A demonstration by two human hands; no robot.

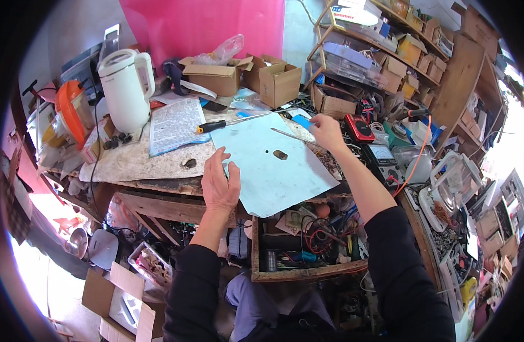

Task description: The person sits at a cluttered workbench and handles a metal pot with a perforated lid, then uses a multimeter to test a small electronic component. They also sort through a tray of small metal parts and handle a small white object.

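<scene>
Pale blue paper sheet [273, 165], one in number, lies flat on the cluttered stone-topped surface [136, 162], its near corner hanging over the open wooden drawer [305, 272] of wires and parts; its long axis runs from the far left, by the screwdriver, toward the near right. The left hand [219, 182] rests on the sheet's left edge, fingers [223, 158] spread and flat, holding nothing. The right hand [326, 131] sits at the sheet's far right corner, fingers closed on one thin metal rod [287, 135] that points left and slightly away across the paper; how they pinch it is hard to make out. Two small dark bits lie on the sheet just near of the rod: a tiny black dot [266, 151] and one brownish oval piece [280, 154]. Beyond the left fingers lies one screwdriver with a black and yellow handle [216, 125], its shaft pointing right, and further left one printed paper page [173, 124] and one white electric kettle [127, 88]. A small blue object [301, 121] just beyond the right fingers is partly hidden by them.
</scene>
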